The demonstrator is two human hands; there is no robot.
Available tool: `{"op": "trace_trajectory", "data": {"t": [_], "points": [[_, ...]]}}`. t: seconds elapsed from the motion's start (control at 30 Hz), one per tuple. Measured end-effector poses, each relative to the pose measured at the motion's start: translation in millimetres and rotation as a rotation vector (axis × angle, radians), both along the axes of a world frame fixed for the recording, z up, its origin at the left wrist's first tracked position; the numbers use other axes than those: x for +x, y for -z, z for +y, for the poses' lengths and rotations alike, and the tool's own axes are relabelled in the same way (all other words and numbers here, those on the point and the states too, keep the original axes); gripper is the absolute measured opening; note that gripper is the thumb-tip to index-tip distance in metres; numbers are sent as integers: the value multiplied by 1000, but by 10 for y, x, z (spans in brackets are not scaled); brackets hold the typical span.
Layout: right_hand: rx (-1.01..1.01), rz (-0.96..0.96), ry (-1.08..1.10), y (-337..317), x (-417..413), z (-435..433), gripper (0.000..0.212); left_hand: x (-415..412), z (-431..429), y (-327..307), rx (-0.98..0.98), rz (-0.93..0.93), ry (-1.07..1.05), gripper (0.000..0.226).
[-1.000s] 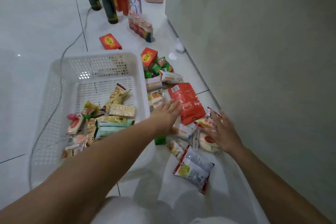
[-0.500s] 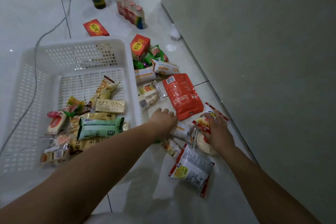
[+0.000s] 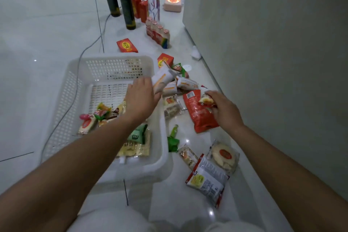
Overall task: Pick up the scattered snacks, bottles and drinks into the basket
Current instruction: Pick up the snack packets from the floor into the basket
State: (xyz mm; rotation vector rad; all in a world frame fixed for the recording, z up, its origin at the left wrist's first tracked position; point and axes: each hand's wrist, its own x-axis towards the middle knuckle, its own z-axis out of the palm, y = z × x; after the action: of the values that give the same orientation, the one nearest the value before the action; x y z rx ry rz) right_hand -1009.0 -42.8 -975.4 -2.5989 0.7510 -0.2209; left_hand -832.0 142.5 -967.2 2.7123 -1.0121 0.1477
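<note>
One white basket (image 3: 116, 60) lies under the left grip (image 3: 143, 98), which holds one white-orange packet (image 3: 162, 79). The right grip (image 3: 226, 111) pinches one small snack (image 3: 206, 100) above one red pouch (image 3: 197, 118). Half a second ago both grips were low on the floor pile.

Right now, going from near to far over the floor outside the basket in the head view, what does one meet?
grey snack bag → big red bag → flat red carton → row of small bottles → tall clear bottle
</note>
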Motion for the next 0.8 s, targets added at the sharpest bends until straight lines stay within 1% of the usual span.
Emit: {"op": "trace_trajectory", "data": {"t": [0.1,0.17,0.23,0.3,0.33,0.4,0.43,0.5,0.6,0.73,0.8], "points": [[-58,-87,-253,-278,430,357,57,163,448,-63,49,100,-227,45],[-84,-65,-386,-306,675,606,57,192,750,-49,100,174,-313,47],[-93,-33,-470,-263,843,835,55,193,1000,-11,184,181,-314,49],[-72,-9,-506,-188,913,1028,58,209,1181,6,270,175,-277,55],[-64,32,-524,-132,920,1094,63,226,1253,9,309,176,-253,58],[-73,193,-563,-52,895,1167,80,263,1350,11,372,177,-202,65],[-84,276,-566,-48,864,1179,88,276,1377,8,385,175,-178,70],[-74,360,-539,-76,805,1141,94,277,1398,-4,368,184,-140,81],[-36,317,-426,-117,656,956,88,199,1307,-32,342,217,-62,84],[-161,200,-290,-7,170,607,85,-86,952,-42,294,269,146,83],[-177,209,-199,87,-217,493,87,-282,721,-6,299,246,281,84]]}}
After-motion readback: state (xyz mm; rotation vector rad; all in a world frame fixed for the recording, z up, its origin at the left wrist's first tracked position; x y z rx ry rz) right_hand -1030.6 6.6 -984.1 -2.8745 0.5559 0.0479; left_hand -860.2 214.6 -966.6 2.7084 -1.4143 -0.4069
